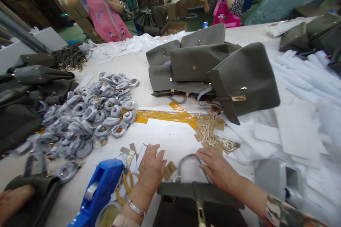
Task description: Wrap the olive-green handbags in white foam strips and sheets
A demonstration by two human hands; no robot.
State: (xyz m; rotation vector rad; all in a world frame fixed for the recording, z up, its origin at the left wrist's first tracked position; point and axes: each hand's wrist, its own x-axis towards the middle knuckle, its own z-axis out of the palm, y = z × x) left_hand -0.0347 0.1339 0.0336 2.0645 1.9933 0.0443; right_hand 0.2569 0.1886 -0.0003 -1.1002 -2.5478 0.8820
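Note:
A dark olive handbag [218,197] with a gold clasp stands at the bottom centre, its lower part cut off. Its thin grey handle [183,159] arches up from the top. My right hand [217,166] has its fingers over the right side of this handle, closed on it. My left hand [151,165] hovers left of the handle, fingers apart and nothing visible in them. Beside its fingertips a brown cardboard tag [169,171] hangs near the handle's left base. Yellow-handled scissors [128,182] and a blue tape dispenser [102,181] lie left of my left wrist.
Coiled grey straps [93,110] are heaped at left. Several finished-looking bags [199,62] are piled ahead, with stringed tags [210,131] before them. White padding [301,113] covers the right. Another person's hand [16,198] rests on a bag at lower left. Two people stand across the table.

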